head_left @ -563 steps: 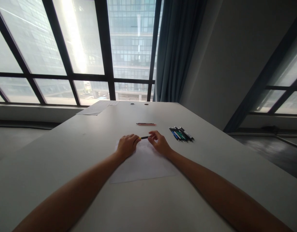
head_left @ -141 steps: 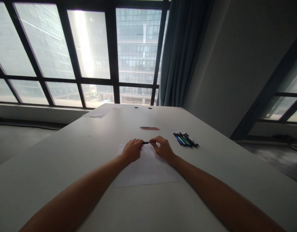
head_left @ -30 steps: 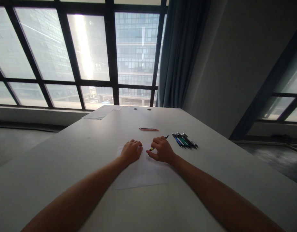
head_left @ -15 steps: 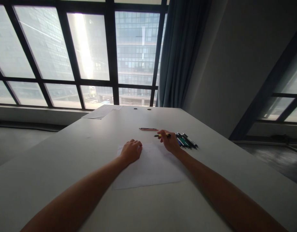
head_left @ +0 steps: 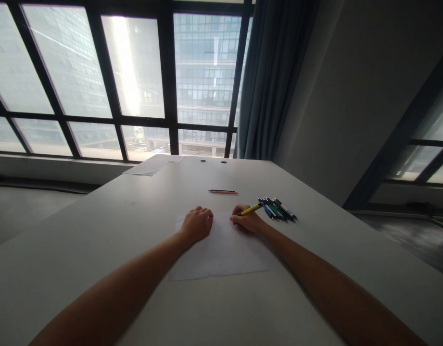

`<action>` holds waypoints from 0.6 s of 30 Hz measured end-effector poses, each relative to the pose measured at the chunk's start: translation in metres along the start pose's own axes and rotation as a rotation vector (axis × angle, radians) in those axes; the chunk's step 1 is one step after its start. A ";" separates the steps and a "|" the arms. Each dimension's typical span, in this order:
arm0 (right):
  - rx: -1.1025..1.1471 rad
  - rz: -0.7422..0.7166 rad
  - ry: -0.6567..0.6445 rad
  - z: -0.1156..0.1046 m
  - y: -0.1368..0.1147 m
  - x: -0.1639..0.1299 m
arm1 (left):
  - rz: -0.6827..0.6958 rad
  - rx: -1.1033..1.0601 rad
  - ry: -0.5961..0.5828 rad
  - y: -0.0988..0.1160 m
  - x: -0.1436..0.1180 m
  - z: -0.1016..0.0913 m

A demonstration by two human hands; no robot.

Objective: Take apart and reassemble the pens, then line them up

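In the head view, the right hand (head_left: 247, 221) has drawn back from beyond the paper (head_left: 221, 262) to its right side, fingers gripping the slim yellow pen (head_left: 251, 209), now slanted. The left hand (head_left: 197, 225) rests on the paper's left; whether its curled fingers hold anything, I cannot tell. Thin, smooth paper might skid if pressed too lightly.

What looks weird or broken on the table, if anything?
Nothing stands out. The right hand holds a yellow pen, the left hand rests on the paper, and a group of pens lies together. No spill or damage shows.
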State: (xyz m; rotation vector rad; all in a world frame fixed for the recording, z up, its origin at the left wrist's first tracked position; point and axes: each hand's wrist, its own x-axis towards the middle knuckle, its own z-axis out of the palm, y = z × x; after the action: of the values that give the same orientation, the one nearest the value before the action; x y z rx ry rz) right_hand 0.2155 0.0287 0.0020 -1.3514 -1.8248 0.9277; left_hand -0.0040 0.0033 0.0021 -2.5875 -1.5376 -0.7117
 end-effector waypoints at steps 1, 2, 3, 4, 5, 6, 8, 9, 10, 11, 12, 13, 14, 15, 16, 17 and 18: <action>-0.010 0.013 0.006 0.000 0.000 -0.001 | 0.001 -0.001 -0.001 0.000 0.000 0.000; -0.025 0.023 0.009 0.001 -0.001 -0.001 | 0.002 -0.001 0.000 0.000 0.000 0.000; -0.045 0.030 0.009 0.001 -0.002 -0.003 | 0.001 -0.001 0.002 0.000 0.000 0.000; -0.065 0.035 0.008 0.001 -0.004 -0.004 | 0.001 -0.001 0.004 0.000 0.000 0.000; -0.082 0.035 0.008 0.001 -0.006 -0.005 | 0.003 -0.002 0.006 -0.001 0.000 0.000; -0.098 0.030 0.009 0.002 -0.009 -0.006 | 0.007 -0.002 0.009 -0.001 0.000 0.000; -0.120 0.004 0.014 0.002 -0.012 -0.007 | 0.016 -0.003 0.008 -0.001 0.000 0.000; -0.126 -0.009 0.017 0.002 -0.012 -0.007 | 0.017 -0.001 0.007 -0.001 0.000 0.000; -0.126 -0.018 0.018 0.003 -0.012 -0.007 | 0.017 0.003 0.005 -0.001 0.000 0.000; -0.124 -0.023 0.019 0.003 -0.011 -0.007 | 0.014 0.006 0.002 -0.001 0.000 0.000; -0.121 -0.028 0.019 0.003 -0.011 -0.006 | 0.011 0.009 -0.002 -0.001 0.000 0.000; -0.119 -0.029 0.021 0.003 -0.010 -0.006 | 0.006 0.012 -0.006 -0.001 0.000 0.000; -0.119 -0.029 0.023 0.003 -0.009 -0.005 | 0.001 0.013 -0.010 0.000 0.000 0.000; -0.119 -0.028 0.025 0.003 -0.008 -0.005 | -0.004 0.014 -0.014 0.000 0.000 0.000; -0.120 -0.029 0.029 0.003 -0.007 -0.004 | -0.010 0.014 -0.017 0.000 0.000 -0.001; -0.121 -0.033 0.033 0.003 -0.007 -0.004 | -0.015 0.014 -0.019 0.000 0.000 -0.001; -0.121 -0.038 0.035 0.003 -0.007 -0.004 | -0.018 0.013 -0.020 0.000 0.000 -0.001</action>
State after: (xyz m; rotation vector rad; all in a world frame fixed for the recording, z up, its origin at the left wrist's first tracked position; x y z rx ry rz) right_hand 0.2108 0.0230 0.0056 -1.3925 -1.8992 0.7796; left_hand -0.0041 0.0026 0.0028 -2.5829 -1.5670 -0.6767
